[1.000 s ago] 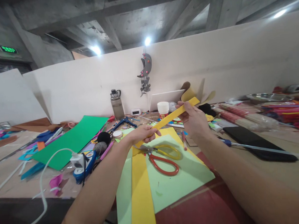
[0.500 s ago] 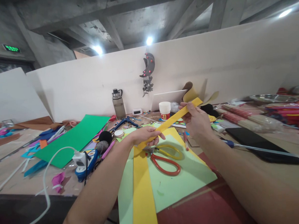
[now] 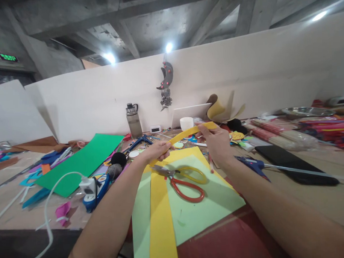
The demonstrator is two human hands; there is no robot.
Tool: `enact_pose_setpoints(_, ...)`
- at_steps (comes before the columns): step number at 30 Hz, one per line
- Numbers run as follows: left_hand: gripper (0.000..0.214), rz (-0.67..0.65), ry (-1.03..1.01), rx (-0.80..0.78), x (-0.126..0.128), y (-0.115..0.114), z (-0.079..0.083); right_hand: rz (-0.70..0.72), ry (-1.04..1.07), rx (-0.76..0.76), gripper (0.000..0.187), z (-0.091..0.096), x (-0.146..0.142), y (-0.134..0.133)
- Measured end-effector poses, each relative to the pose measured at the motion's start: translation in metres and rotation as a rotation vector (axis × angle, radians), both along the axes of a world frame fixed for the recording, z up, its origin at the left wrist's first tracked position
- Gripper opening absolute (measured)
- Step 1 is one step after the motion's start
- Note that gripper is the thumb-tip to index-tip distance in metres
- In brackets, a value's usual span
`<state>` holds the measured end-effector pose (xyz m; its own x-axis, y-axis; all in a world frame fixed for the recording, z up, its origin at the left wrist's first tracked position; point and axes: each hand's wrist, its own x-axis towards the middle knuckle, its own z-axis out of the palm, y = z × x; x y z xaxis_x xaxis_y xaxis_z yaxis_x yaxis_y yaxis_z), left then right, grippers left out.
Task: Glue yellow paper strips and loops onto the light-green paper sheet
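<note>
One yellow strip spans the air just beyond the scissors, pinched near its lower end by my left hand and near its upper end by my right hand. It bows slightly between them, so I judge it light, pliable and easily creased; gentle fingertip pinches close to each end should suit it.
</note>
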<state>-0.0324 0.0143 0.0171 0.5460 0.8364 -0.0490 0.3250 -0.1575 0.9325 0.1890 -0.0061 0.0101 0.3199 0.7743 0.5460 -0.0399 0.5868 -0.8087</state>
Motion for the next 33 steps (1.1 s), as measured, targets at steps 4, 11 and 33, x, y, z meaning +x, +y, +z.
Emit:
enact_pose_setpoints(4,0.045,-0.071,-0.089,-0.181,0.012,-0.011,0.004,-0.196,-0.328,0.287,0.02,-0.001,0.0,-0.008)
enact_pose_setpoints(11,0.039,-0.085,-0.483,-0.434,0.05,-0.027,0.001,-0.355,-0.916,0.62,0.043,-0.01,0.01,-0.005)
enact_pose_setpoints(33,0.021,0.123,0.081,0.368,0.045,-0.022,-0.003,0.407,-0.341,-0.289,0.021,-0.012,-0.015,0.0)
